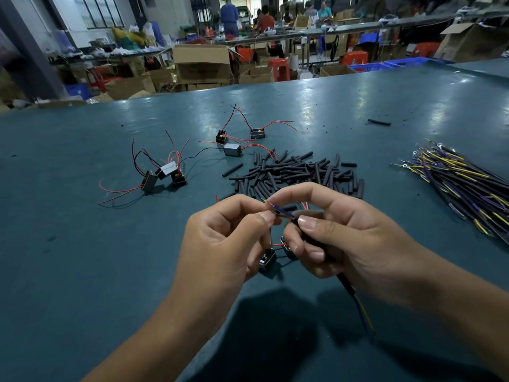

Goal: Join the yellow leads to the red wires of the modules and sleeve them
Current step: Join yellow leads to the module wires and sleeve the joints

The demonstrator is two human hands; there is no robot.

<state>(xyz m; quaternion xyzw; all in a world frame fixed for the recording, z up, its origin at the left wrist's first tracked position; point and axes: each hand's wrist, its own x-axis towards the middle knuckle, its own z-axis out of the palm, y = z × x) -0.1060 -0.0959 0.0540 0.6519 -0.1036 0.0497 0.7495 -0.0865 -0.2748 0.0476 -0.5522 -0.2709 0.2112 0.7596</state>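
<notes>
My left hand (225, 241) and my right hand (338, 238) meet above the near middle of the table. Between their fingertips runs a yellow lead (281, 212) with a red wire end against it. My right hand also grips a black sleeve on that lead, whose yellow tail (363, 312) trails out below the palm. A small black module (267, 259) hangs just under my fingers, partly hidden by them. A pile of black sleeves (300, 172) lies beyond my hands. A bundle of yellow leads (462, 186) lies at the right.
Three modules with red wires (165, 172) lie at the left, another three (237, 139) farther back. A single black sleeve (379, 122) rests far right. The green table (82, 271) ends at a far edge, with boxes, stools and people beyond it.
</notes>
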